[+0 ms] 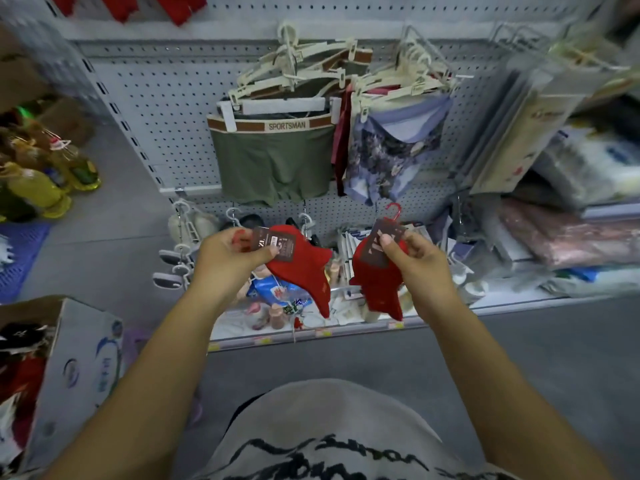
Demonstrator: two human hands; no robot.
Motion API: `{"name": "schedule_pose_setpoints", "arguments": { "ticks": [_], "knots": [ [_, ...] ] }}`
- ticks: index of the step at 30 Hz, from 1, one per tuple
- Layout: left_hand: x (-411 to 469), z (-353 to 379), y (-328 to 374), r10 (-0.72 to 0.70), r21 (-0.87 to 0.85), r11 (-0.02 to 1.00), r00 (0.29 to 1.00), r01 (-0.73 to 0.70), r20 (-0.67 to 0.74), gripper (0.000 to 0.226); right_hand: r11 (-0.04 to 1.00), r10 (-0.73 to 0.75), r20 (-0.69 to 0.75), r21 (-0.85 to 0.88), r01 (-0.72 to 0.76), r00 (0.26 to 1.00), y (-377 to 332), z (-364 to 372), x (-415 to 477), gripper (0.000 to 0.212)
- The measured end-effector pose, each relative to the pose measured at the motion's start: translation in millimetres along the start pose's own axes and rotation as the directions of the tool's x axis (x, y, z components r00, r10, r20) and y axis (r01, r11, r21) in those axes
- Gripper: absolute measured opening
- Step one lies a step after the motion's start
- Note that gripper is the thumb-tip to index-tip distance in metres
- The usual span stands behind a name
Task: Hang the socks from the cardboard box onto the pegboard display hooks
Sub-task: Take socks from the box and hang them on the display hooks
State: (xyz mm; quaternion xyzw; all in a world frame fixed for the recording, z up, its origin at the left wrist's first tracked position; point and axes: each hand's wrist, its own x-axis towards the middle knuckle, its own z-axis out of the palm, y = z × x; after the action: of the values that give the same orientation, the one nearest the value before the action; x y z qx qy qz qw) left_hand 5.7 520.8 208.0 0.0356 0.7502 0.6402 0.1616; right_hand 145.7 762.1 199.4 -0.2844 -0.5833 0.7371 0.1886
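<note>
My left hand (230,258) grips a pair of red socks (304,271) by its dark card label, the socks drooping to the right. My right hand (412,254) pinches a second pair of red socks (377,289) at its dark label, and that pair's red plastic hook (393,211) sticks up above my fingers. Both pairs hang in the air in front of the grey pegboard (166,109). The cardboard box (69,368) stands open at the lower left, with dark and red socks inside. More red socks (121,6) hang at the top left.
Green boxer shorts (273,161) and patterned underwear (391,161) hang on cream hangers on the pegboard. Lower hooks (304,220) carry small goods. A shelf (311,327) below holds packets. Packaged goods (571,237) fill the right. Bottles (41,181) stand at left.
</note>
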Motion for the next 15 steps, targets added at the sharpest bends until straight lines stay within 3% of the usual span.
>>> {"name": "schedule_pose_setpoints", "arguments": {
  "ticks": [3,7,11,15],
  "knots": [
    [3,10,23,-0.056,-0.289,0.954,0.995,0.077,0.083,0.024,1.0,-0.026,0.099,0.018,0.025,0.995,-14,6,5,0.02],
    [9,14,45,-0.042,-0.451,0.883,0.978,0.133,0.206,0.031,0.996,-0.068,0.23,0.063,0.055,0.971,-38,25,9,0.026],
    [14,20,61,0.025,-0.452,0.891,0.993,0.029,0.113,0.02,0.997,-0.072,0.364,0.044,0.06,0.929,-59,42,14,0.027],
    [13,21,75,0.136,-0.388,0.914,0.991,-0.121,0.012,0.024,0.998,-0.064,0.443,0.043,0.05,0.894,-77,53,21,0.032]
  ]
}}
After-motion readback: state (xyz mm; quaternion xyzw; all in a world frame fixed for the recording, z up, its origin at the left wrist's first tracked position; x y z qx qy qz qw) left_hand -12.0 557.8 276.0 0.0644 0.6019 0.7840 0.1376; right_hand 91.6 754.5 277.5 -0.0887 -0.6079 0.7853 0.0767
